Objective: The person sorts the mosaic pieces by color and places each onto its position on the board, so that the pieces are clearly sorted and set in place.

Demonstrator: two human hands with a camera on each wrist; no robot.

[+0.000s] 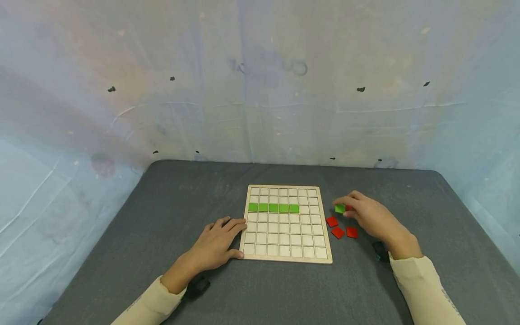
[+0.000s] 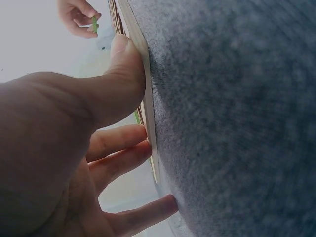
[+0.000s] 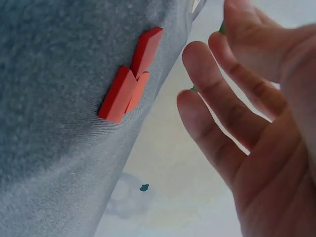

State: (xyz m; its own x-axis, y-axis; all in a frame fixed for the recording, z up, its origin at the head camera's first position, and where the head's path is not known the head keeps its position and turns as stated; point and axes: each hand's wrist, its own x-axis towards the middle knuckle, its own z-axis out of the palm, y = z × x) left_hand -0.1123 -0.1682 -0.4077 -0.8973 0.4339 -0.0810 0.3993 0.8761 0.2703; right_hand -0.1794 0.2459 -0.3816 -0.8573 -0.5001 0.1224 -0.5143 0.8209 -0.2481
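Shows a dark grey tabletop [image 1: 183,189], rounded at far corners. Is backed and flanked by pale, creased sheeting [image 1: 260,131], specked with small dark blotches [image 1: 360,89]. Turns bluish at the sides.

Pale wooden grid board [image 1: 284,239], lying flat, divided into seven rows of seven cells. Five green square tiles [image 1: 273,207] fill the leftmost cells of the third row from the far edge. A sixth green tile [image 1: 339,209] is pinched in the right hand [image 1: 375,217], beyond the board's right edge. Three red tiles [image 1: 352,232] lie flat nearby; another red piece [image 1: 348,207] is partly hidden by the hand.
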